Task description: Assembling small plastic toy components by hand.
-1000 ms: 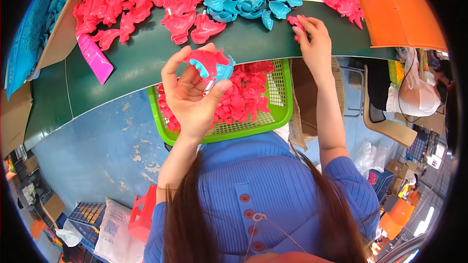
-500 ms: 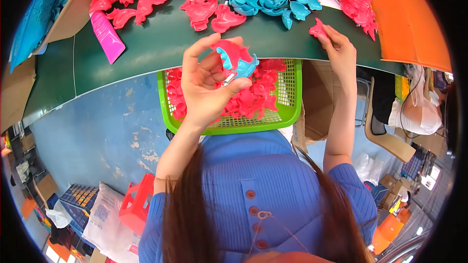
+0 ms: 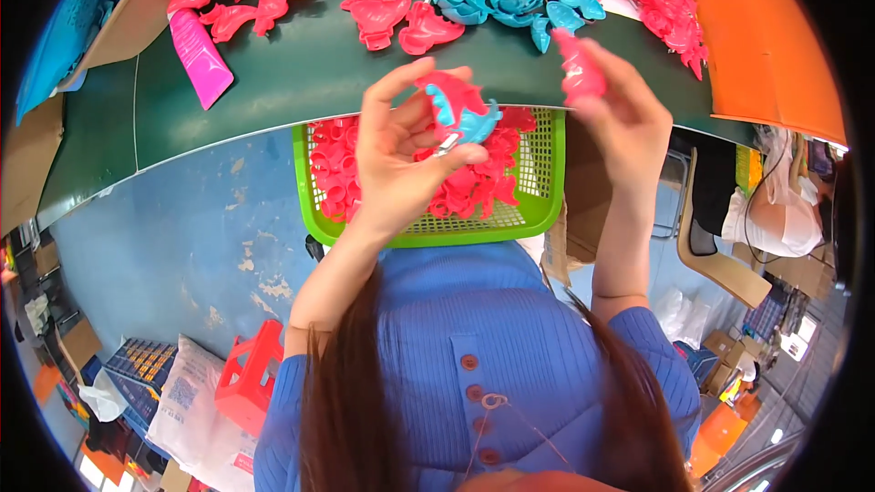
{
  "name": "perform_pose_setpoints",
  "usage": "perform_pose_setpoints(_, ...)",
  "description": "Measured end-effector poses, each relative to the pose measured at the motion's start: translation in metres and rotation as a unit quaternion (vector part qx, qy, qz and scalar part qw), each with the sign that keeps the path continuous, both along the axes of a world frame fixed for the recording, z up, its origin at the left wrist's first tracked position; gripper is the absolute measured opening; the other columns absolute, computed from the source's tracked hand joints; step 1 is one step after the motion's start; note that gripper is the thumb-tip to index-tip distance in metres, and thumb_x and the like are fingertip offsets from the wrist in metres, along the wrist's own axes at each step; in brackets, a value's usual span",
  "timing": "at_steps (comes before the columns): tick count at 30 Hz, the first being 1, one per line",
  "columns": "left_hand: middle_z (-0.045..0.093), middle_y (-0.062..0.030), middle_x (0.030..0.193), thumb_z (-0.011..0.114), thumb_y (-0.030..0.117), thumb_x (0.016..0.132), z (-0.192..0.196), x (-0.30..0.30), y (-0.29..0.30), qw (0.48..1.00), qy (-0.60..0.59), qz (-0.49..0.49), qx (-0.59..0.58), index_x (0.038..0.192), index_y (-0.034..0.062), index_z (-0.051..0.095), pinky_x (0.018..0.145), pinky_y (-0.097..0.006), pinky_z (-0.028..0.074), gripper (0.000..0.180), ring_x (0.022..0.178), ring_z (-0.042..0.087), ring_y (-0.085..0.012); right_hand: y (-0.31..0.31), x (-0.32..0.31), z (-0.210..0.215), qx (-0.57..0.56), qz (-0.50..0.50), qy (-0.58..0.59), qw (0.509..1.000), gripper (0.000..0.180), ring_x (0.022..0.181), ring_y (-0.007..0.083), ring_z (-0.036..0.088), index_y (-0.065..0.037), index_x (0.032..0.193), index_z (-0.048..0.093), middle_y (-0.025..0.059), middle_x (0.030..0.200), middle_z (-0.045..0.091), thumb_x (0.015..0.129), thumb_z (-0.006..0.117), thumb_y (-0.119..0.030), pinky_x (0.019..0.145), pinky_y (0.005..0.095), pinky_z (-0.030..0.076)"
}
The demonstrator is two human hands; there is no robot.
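Your left hand grip is closed on the red-and-blue piece; your right hand pinches a pink piece. Judged step: joining. Align the pink piece beside the left grip.

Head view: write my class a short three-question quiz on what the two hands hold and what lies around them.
1. True or false: the left hand holds a pink and blue part.
2. What colour is the basket under the hands?
A. green
B. orange
C. white
3. What does the right hand hold up?

Key:
1. True.
2. A.
3. A pink piece, pinched at the fingertips over the edge of the dark green table.
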State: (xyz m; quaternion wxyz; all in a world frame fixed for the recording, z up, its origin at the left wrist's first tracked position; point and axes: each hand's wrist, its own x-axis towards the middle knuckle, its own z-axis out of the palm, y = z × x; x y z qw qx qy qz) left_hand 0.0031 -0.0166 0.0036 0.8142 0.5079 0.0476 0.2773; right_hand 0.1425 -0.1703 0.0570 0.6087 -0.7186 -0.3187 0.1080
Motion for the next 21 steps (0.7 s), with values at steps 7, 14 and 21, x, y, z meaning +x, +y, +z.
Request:
perform_pose_setpoints(7, 0.052, -0.0204, 0.120, 0.074, 0.004, 0.070, 0.003, -0.002, -0.002, 0.999, -0.010, -0.037, -0.022, 0.134, 0.0035, 0.024, 0.088, -0.036, 0.050, 0.081, 0.106, 0.056, -0.0251, 0.032, -0.031, 0.007, -0.030, 0.132, -0.087, 0.987, 0.043, 0.094, 0.0227, 0.058, -0.003, 0.106, 0.064, 0.0113, 0.103, 0.063, 0.065, 0.075, -0.008, 0.082, 0.0312, 0.046)
perform_pose_setpoints(14, 0.050, -0.0211, 0.123, 0.074, 0.003, 0.070, 0.003, -0.003, 0.000, 0.999, 0.005, -0.031, -0.005, 0.136, 0.0021, 0.023, 0.087, -0.035, 0.051, 0.083, 0.106, 0.056, -0.0250, 0.035, -0.033, 0.006, -0.044, 0.145, -0.074, 0.986, 0.044, 0.098, 0.0213, 0.056, 0.000, 0.109, 0.062, 0.0138, 0.107, 0.060, 0.068, 0.074, -0.009, 0.086, 0.0311, 0.044)
perform_pose_setpoints(21, 0.054, -0.0201, 0.117, 0.076, 0.002, 0.067, 0.003, -0.002, 0.000, 1.000, 0.010, -0.017, -0.022, 0.135, -0.0021, 0.027, 0.086, -0.033, 0.050, 0.084, 0.104, 0.057, -0.0226, 0.037, -0.033, 0.006, -0.066, 0.164, -0.058, 0.983, 0.046, 0.103, 0.0207, 0.054, 0.002, 0.112, 0.059, 0.0157, 0.110, 0.057, 0.069, 0.073, -0.007, 0.090, 0.0303, 0.042)
